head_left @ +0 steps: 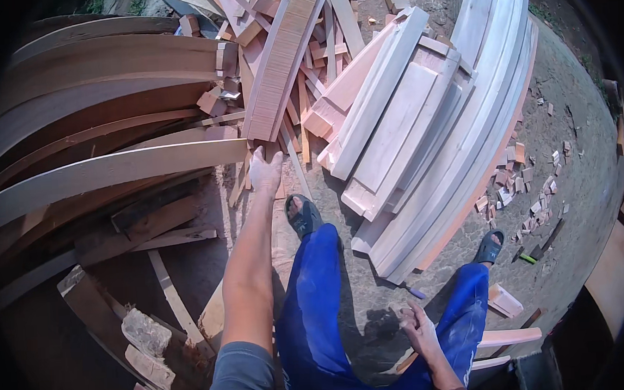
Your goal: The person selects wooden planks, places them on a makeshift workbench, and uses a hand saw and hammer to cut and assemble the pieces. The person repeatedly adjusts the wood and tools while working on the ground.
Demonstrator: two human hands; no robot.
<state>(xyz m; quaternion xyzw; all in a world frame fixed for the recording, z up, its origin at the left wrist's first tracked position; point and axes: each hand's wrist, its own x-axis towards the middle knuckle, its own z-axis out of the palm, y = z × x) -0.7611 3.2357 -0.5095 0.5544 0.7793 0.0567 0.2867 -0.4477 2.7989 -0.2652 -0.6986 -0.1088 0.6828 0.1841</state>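
My left hand reaches forward at the lower end of a long board with a ribbed face. Thumb and forefinger are apart there, beside the tip of a curved plank; whether they touch either piece I cannot tell. My right hand hangs by my right leg, its fingers loosely bent and apart, with nothing seen in it. Ahead and to the right lie a framed wooden panel and several long pale mouldings, side by side on the ground.
Curved planks are stacked at the left. Scrap sticks lie under and around the ribbed board. Wood offcuts are scattered at the right, near a green-marked tool. A purple-handled tool lies between my feet. Rough timber stands at lower left.
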